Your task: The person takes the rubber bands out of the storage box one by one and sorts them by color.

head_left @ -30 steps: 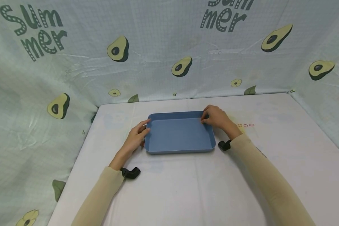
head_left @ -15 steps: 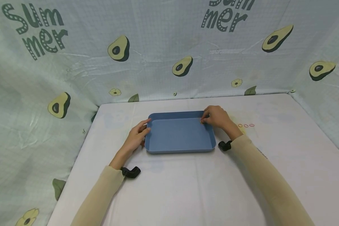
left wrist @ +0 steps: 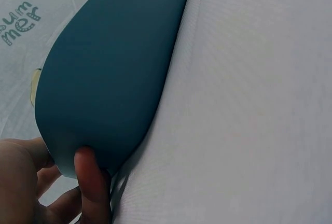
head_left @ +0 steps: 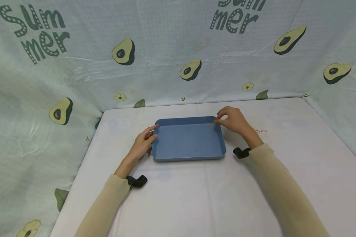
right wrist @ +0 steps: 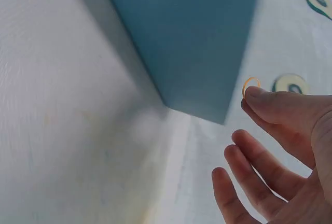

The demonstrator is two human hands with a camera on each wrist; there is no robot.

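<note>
Tray (left wrist: 111, 73) cut off atop both wrist views; ring (right wrist: 251, 78) partly hidden.

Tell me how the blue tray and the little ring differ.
The tray is blue; the ring is orange. The tray is broad with a solid base; the ring is tiny and open in the middle. The tray sits on the table; the ring is pinched in the right grip. Both are held, the tray by the left grip.

Smooth matt plastic-looking tray (head_left: 190, 141), matt cloth sleeves (head_left: 103, 204), creased, faintly glossy backdrop (head_left: 161, 36).
</note>
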